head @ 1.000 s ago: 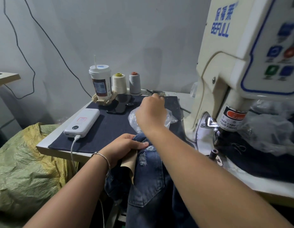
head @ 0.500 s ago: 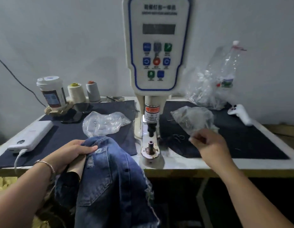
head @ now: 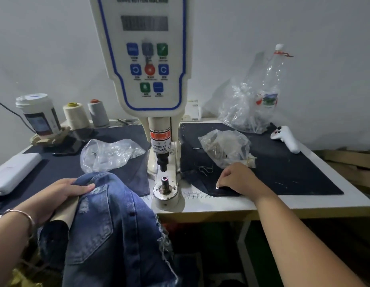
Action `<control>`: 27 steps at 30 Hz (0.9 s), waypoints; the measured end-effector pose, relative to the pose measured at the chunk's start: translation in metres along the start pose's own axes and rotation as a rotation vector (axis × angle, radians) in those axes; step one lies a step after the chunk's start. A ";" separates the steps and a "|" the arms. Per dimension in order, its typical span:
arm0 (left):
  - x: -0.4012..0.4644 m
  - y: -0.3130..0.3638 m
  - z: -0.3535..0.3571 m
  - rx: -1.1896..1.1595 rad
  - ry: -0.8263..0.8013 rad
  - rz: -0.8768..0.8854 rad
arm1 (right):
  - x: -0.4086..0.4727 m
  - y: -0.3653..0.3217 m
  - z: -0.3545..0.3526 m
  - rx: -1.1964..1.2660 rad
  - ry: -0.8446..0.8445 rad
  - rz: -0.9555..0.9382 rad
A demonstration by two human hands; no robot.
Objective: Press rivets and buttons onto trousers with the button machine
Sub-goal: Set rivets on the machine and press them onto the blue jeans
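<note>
Two hands work near the table's front edge: the right hand (head: 238, 180) rests on the dark mat (head: 283, 172) right of the button machine (head: 157, 83), fingertips pinching a small shiny rivet (head: 217, 187) against the cloth, while the left hand (head: 64, 195) grips the denim trousers (head: 109, 224) together with a tan paper tag, thumb laid on top. The trousers hang off the near left edge, just left of the machine's lower die post (head: 165, 184). Beyond each hand lies a clear plastic bag (head: 227, 148) of small parts.

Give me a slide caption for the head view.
Left hand holds jeans beside button machine; right hand pinches a rivet.
</note>
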State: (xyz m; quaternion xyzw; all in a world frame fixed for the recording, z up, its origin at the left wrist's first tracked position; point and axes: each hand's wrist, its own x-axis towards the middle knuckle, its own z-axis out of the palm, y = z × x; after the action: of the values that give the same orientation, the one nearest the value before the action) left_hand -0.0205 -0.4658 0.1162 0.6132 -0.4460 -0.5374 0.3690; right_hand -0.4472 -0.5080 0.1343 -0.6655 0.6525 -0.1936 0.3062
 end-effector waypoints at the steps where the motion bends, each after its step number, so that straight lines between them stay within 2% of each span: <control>1: 0.001 0.000 0.000 -0.004 -0.007 -0.003 | 0.000 0.003 0.001 0.032 0.017 -0.009; 7: 0.000 -0.001 0.000 0.008 -0.033 0.009 | -0.006 0.027 0.014 0.157 0.213 -0.104; 19: -0.009 0.005 0.010 -0.040 0.013 0.008 | -0.006 0.031 0.020 -0.015 0.231 -0.202; 24: -0.009 0.007 0.011 -0.047 0.021 0.002 | -0.015 0.011 0.024 0.165 0.299 -0.296; 27: -0.009 0.007 0.011 -0.027 0.022 -0.005 | -0.023 -0.023 0.034 0.277 0.270 -0.398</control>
State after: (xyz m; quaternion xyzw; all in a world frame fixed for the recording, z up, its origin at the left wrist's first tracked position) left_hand -0.0322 -0.4595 0.1245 0.6152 -0.4332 -0.5375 0.3808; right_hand -0.4091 -0.4805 0.1277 -0.7005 0.5111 -0.4244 0.2606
